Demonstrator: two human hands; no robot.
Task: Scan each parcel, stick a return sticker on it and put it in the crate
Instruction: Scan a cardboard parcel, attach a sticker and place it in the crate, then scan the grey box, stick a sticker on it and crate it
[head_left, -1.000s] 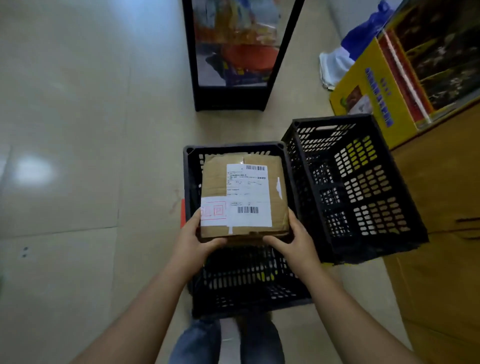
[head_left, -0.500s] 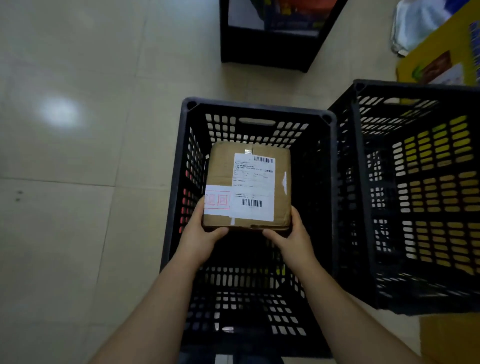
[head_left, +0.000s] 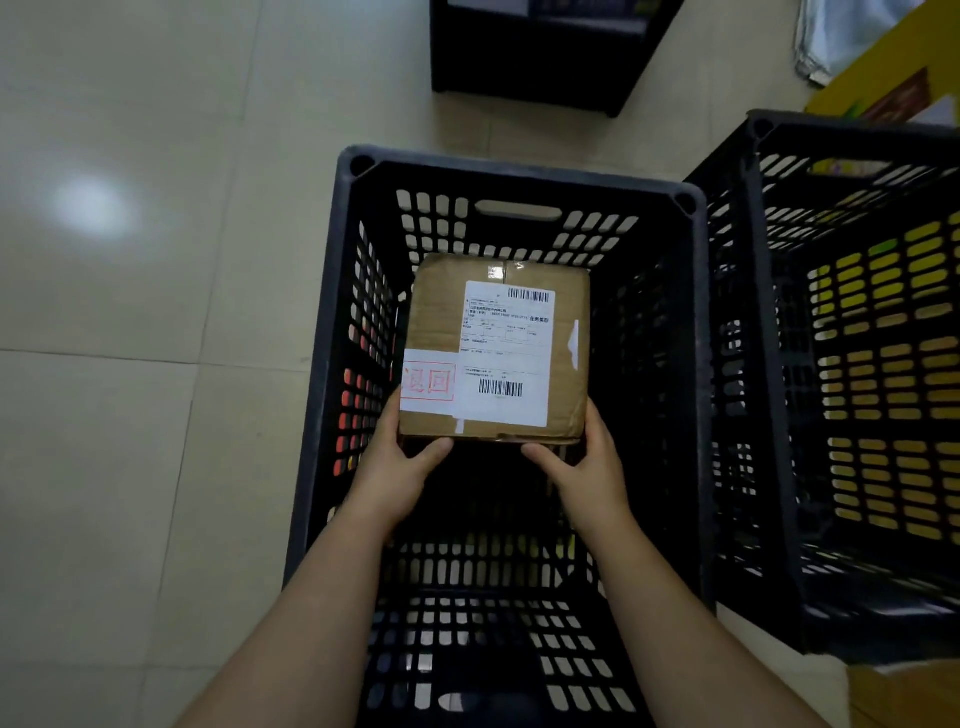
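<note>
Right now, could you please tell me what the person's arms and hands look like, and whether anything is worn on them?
Both forearms are bare to the frame's edge: no sleeves show. The left hand and right hand wear no gloves, rings, watch or bands that I can see.

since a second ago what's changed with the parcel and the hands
The cardboard parcel has gone down from above the rim into the black crate. The left hand and right hand still grip its near corners. The return sticker stays on; the second crate hasn't moved.
</note>
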